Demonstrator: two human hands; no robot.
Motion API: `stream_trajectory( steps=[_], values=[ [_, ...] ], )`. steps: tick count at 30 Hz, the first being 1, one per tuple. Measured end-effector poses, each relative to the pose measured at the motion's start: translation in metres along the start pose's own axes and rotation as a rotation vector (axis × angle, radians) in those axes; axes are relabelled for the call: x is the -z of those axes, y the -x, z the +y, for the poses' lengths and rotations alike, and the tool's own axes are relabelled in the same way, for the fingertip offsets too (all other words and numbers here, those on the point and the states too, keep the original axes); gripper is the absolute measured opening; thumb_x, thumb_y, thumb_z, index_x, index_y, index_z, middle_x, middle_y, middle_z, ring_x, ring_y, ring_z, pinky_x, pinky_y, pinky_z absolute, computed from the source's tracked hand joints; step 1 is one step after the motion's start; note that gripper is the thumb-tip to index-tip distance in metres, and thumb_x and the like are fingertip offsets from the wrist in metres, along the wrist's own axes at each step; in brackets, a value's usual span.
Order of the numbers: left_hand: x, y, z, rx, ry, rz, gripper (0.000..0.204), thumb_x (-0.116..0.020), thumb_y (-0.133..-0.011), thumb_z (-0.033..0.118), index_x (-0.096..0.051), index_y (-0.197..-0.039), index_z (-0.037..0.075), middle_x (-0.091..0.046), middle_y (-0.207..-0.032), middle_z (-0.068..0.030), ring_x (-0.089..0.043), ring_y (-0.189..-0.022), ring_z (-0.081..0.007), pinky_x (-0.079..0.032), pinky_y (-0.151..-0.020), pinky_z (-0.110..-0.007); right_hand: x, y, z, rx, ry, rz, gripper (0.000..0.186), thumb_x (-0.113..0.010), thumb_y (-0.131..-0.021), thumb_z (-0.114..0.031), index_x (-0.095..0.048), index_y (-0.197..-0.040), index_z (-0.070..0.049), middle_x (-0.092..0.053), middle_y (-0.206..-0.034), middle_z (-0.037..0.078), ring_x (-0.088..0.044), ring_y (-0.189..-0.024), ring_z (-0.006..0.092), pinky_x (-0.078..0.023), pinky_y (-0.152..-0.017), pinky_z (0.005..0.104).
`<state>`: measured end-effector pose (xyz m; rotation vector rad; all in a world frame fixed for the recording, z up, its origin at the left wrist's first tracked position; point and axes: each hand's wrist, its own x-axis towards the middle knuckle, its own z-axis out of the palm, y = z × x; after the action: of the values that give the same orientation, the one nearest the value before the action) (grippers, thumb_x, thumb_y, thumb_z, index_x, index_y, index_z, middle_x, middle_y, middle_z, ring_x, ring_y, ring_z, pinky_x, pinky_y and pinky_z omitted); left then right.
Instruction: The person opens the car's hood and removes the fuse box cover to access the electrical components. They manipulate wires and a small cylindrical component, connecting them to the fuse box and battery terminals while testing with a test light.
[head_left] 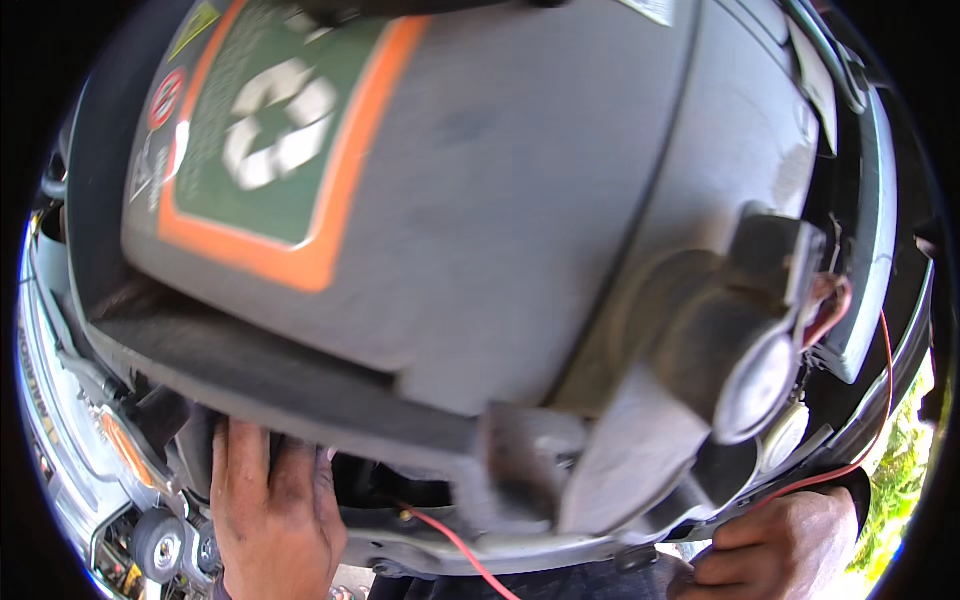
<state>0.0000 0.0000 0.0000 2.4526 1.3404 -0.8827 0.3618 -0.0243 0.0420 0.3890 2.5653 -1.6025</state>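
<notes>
My left hand reaches up against the underside of a grey plastic housing, its fingers extended and their tips partly hidden in the gap beneath the lower lip. My right hand is curled at the metal front edge on the lower right; whatever it grips is hidden. A thin red wire hangs down from the gap between my hands, and another stretch of red wire runs just above my right hand. A dark round fitting with a silver face sits on a bracket at the housing's right.
The housing carries a green and orange recycling label. At the far left are silver bodywork, an orange lens and small wheels. A dark curved panel edge borders the right, with green foliage beyond it.
</notes>
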Motion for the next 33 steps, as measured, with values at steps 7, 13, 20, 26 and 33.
stream_trajectory(
  steps=[7, 13, 20, 26, 33],
  values=[
    [0.032, -0.042, 0.025, -0.482, 0.533, 0.213, 0.029, -0.069, -0.087, 0.019, -0.076, -0.112, 0.007, -0.065, -0.129, -0.0258, -0.065, -0.117, -0.0405, -0.052, -0.097, -0.051, -0.021, 0.000, 0.000, -0.001, -0.083, 0.331, 0.025, -0.066, -0.058, -0.023, -0.067, -0.076, -0.007, -0.050, -0.068, 0.000, -0.054, -0.063, 0.0162, -0.042, -0.054, 0.0314],
    [0.037, -0.091, 0.070, -0.617, 0.989, -0.291, 0.026, -0.068, -0.095, 0.017, -0.073, -0.113, 0.000, -0.070, -0.111, -0.0194, -0.068, -0.101, -0.0343, -0.053, -0.089, -0.043, -0.040, 0.017, 0.006, 0.009, 0.065, 0.492, 0.035, -0.066, -0.060, -0.024, -0.074, -0.087, -0.003, -0.067, -0.082, 0.007, -0.063, -0.068, 0.0173, -0.049, -0.058, 0.0298],
    [0.034, -0.110, 0.085, -0.415, 1.029, -0.442, 0.029, -0.070, -0.098, 0.023, -0.073, -0.115, 0.000, -0.070, -0.102, -0.0142, -0.069, -0.096, -0.0278, -0.053, -0.087, -0.037, -0.044, 0.029, 0.021, 0.042, 0.087, 0.503, 0.035, -0.067, -0.061, -0.023, -0.074, -0.088, -0.003, -0.067, -0.082, 0.007, -0.063, -0.068, 0.0172, -0.049, -0.058, 0.0298],
    [0.020, -0.118, 0.081, -0.485, 1.043, -0.473, 0.040, -0.073, -0.095, 0.037, -0.074, -0.114, 0.002, -0.066, -0.101, -0.0125, -0.067, -0.098, -0.0265, -0.052, -0.089, -0.037, -0.044, 0.025, 0.029, 0.063, 0.087, 0.515, 0.034, -0.067, -0.062, -0.023, -0.074, -0.088, -0.002, -0.068, -0.082, 0.007, -0.064, -0.068, 0.0171, -0.049, -0.058, 0.0297],
    [0.017, -0.119, 0.086, -0.332, 1.103, -0.502, 0.035, -0.072, -0.096, 0.037, -0.076, -0.105, 0.003, -0.067, -0.100, -0.0128, -0.067, -0.098, -0.0271, -0.051, -0.089, -0.038, -0.045, 0.027, 0.031, 0.069, 0.084, 0.518, 0.034, -0.067, -0.064, -0.023, -0.075, -0.089, -0.002, -0.068, -0.082, 0.007, -0.064, -0.068, 0.0170, -0.050, -0.058, 0.0297]
  ],
)
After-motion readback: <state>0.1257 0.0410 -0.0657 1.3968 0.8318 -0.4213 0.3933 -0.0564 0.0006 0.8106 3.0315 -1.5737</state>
